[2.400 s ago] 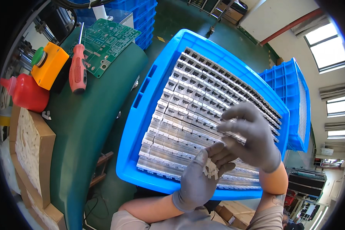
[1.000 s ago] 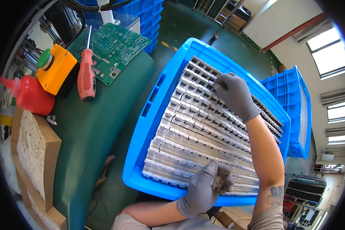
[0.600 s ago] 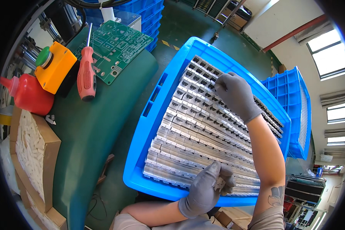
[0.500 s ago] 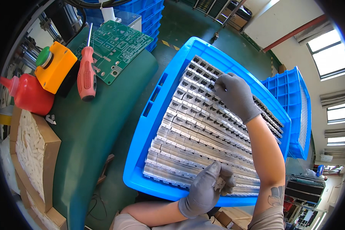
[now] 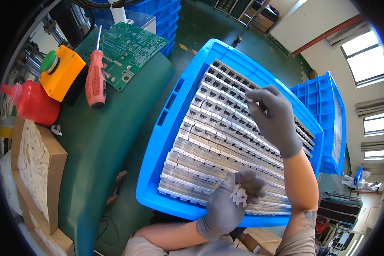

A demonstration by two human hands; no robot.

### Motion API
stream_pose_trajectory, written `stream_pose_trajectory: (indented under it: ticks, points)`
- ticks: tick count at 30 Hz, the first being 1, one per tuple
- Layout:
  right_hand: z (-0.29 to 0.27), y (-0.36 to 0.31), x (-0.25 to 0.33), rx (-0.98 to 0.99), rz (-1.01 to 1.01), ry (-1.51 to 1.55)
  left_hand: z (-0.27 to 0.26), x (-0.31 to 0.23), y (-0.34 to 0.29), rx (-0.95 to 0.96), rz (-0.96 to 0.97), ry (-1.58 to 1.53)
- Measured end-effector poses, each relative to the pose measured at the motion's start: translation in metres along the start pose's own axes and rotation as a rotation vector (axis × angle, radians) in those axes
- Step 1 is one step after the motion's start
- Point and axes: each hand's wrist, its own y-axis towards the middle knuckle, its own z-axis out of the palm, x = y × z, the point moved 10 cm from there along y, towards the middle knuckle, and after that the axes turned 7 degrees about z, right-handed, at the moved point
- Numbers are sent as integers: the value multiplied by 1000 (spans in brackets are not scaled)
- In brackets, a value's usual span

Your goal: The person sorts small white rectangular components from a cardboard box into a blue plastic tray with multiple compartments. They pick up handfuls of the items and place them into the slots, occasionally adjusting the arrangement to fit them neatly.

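My left hand (image 5: 226, 207), in a grey glove, is cupped palm up over the near edge of a blue crate. In its palm lies a small pile of white plastic pieces (image 5: 239, 196), with the fingers curled beside them. Above the crate's far right part, my gloved right hand (image 5: 275, 115) has thumb and forefinger pinched together. A tiny whitish piece shows at those fingertips, its shape too small to make out. Below both hands, rows of silvery metal parts (image 5: 213, 147) fill the blue crate (image 5: 158, 145). Dark inserts show in the far rows; the near rows look plain.
On the green-topped bench to the left are a screwdriver (image 5: 96, 81), a green circuit board (image 5: 130, 51), a yellow box with a green button (image 5: 60, 68), a red bottle (image 5: 36, 102) and a carton of white pieces (image 5: 32, 164). Another blue crate (image 5: 324, 115) stands at right.
My right hand has drawn back to the right and lifted from the rows. The left hand's fingers have loosened, uncovering more of the white pieces. The view has shifted slightly.
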Motion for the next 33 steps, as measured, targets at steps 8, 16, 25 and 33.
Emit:
stream_pose_trajectory:
  ticks: [8, 16, 25, 33]
  points:
    - [2, -97, 75, 408, -441, -130, 8, -9, 7, 21, 109, 49]
    - [7, -116, 68, 401, -422, -255, 2, -9, 6, -39, 102, 88]
    - [13, -122, 68, 383, -427, -235, -4, -15, 6, 76, 244, 367]
    - [-11, -114, 59, 313, -369, 125, 5, -15, 6, -169, 119, 211]
